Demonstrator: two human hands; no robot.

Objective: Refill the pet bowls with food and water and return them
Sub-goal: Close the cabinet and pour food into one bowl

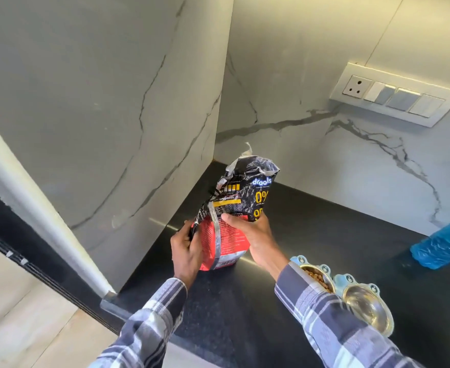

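Nearest, at lower right of the black countertop (311,221): a pale-blue double pet-bowl stand (340,278) holding two steel bowls — the food bowl (318,277), partly hidden behind the right sleeve, shows brown kibble; the second bowl (367,306) looks shiny and bare, and whether any water lies in it cannot be told. Next, mid-counter toward the corner: the pet food bag (229,216), black above and red below, standing upright on its base with its torn top crumpled and open. The left hand (185,251) grips the bag's left edge, fingers curled round it; the right hand (250,235) wraps the front face, thumb across the print. Step in hand, by judgement: food is served and the bag is being set down or closed up. The next move likely calls for folding the mouth shut, releasing, then fetching water for the bare bowl — the stand carried level. Farther right: a blue plastic-wrapped object (441,248), contents not visible. Beyond: marble wall with a switch panel (396,95).
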